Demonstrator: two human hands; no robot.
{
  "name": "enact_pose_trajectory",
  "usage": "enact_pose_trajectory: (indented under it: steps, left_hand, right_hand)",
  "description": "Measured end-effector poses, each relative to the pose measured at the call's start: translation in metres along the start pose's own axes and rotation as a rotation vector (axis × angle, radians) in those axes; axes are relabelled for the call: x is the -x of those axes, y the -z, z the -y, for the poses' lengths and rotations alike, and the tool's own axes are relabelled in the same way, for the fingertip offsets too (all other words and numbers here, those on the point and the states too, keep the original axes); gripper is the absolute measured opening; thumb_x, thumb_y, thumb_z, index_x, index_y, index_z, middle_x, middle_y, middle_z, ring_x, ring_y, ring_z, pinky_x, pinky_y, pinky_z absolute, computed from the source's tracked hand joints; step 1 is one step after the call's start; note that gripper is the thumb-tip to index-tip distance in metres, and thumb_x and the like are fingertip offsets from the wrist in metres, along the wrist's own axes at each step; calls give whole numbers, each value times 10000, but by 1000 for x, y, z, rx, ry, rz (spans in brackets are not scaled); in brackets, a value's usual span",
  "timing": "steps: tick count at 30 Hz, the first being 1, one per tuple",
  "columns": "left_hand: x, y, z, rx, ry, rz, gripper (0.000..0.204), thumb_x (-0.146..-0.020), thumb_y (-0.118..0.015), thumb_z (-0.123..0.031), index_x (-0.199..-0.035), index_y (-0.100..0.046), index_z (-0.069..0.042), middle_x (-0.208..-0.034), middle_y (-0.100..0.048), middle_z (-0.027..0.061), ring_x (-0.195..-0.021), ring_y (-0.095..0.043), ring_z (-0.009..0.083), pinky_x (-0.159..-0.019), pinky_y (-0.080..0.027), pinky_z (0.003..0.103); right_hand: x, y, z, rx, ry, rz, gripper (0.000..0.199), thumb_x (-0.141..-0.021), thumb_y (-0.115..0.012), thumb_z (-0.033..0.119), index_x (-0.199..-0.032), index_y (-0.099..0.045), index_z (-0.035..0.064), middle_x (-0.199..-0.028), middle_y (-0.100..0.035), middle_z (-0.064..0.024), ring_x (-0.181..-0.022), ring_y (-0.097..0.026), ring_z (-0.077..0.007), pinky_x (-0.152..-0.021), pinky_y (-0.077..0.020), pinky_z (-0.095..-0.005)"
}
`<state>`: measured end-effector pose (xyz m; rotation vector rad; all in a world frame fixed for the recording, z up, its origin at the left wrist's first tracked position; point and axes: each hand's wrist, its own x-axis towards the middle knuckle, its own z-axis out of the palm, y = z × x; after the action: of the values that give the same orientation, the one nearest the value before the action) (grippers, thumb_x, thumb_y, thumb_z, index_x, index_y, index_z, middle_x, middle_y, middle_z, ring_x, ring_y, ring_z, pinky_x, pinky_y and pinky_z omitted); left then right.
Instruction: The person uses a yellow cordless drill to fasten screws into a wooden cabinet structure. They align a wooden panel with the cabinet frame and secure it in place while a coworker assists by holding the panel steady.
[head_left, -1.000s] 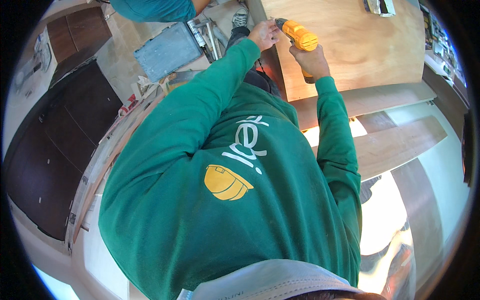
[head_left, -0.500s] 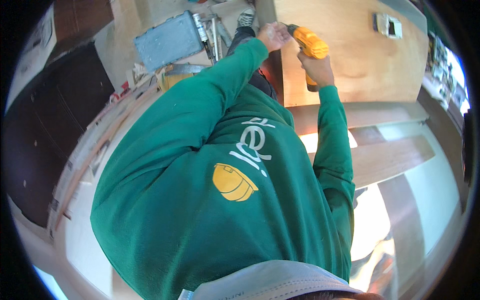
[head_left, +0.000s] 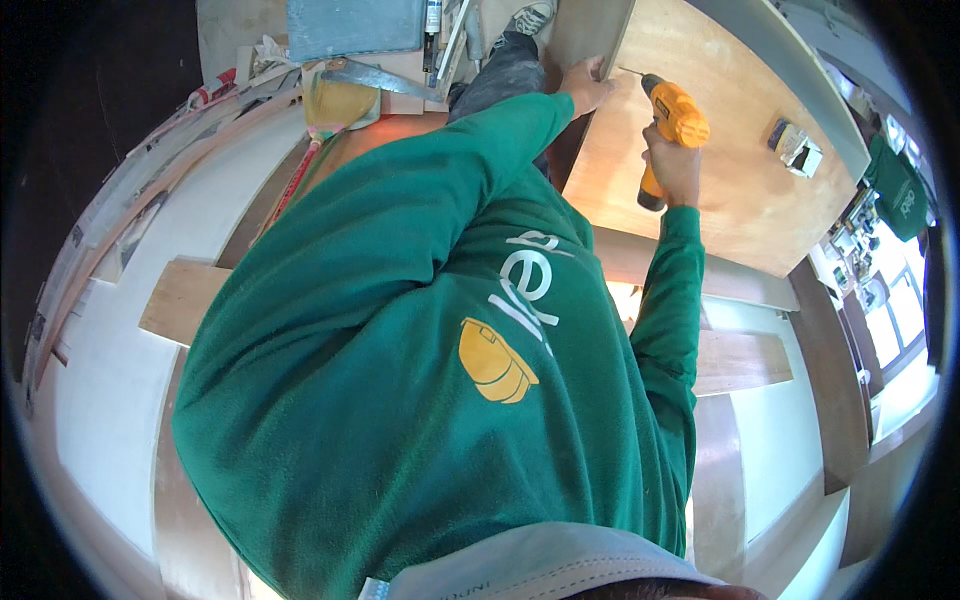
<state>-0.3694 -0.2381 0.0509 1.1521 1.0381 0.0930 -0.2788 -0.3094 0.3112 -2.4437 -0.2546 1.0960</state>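
My right hand point(head_left: 677, 168) is wrapped round the grip of a yellow and black cordless drill point(head_left: 680, 115). The drill's thin bit points up and left, above a light plywood panel point(head_left: 720, 190). My left hand point(head_left: 588, 88) is at the panel's left edge, left of the bit. Its fingers are curled against the edge board, with their tips partly hidden. A small open box point(head_left: 795, 150) lies on the panel, right of the drill.
At the far left are a blue-grey case point(head_left: 355, 28), a caulking tube point(head_left: 433, 20) and a hand saw point(head_left: 385, 80). A broom point(head_left: 335, 103) with a red handle lies below them. My shoe point(head_left: 530, 17) shows beyond my left hand. Loose boards point(head_left: 740, 362) lie at the right.
My left hand has moved from the drill's tip to the panel edge. The drill in my right hand now stands apart from it. The view has shifted and turned.
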Motion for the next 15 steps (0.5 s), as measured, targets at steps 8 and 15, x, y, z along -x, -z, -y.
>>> enact_pose_trajectory:
  steps: [8,15]
  left_hand:
    - [32,-5,-48,56,-12,-177,343,-985,-710,-235,-1233,-652,-7,-1100,-696,132,-974,-702,275,-927,-587,439]
    - [2,-25,-58,754,606,124,212,-1126,-538,-296,-1095,-660,-125,-972,-708,24,-917,-669,182,-860,-580,418]
  right_hand:
    - [2,3,-36,-206,-88,59,274,-875,-709,131,-1108,-680,-10,-878,-700,-70,-675,-692,-182,-636,-558,-343]
    - [17,-5,-41,-249,0,35,251,-879,-700,126,-1089,-684,-10,-863,-704,-74,-674,-689,-171,-647,-567,-339]
